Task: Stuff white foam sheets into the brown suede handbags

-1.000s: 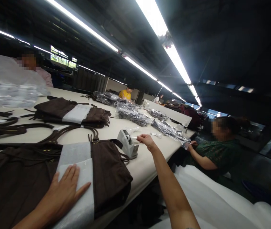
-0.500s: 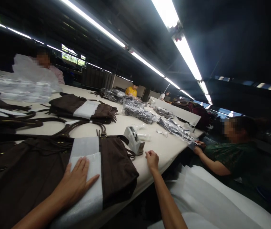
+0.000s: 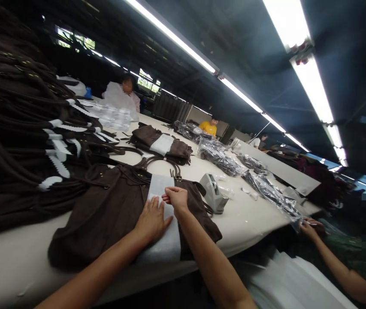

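A dark brown handbag (image 3: 95,219) lies on the table in front of me, with a band of white foam sheet (image 3: 165,249) around it. My left hand (image 3: 152,221) rests flat on the band, fingers stretched out. Just above and to its right, my right hand (image 3: 176,199) is pinched closed over the band. Whatever its fingertips hold is too small to make out. A grey tape dispenser (image 3: 213,193) stands just beyond the bag's right end. The bag's looped handles (image 3: 166,161) point away from me.
A tall pile of brown bags (image 3: 15,128) with white-wrapped handles fills the left. Another banded bag (image 3: 160,143) lies beyond mine. Plastic-wrapped bags (image 3: 219,156) lie farther back. White sheets (image 3: 288,274) are stacked at lower right, near a co-worker's hand (image 3: 311,227).
My right hand has moved left from beside the tape dispenser to the foam band. My left hand stays on the band. The view has turned left, bringing in the pile of bags.
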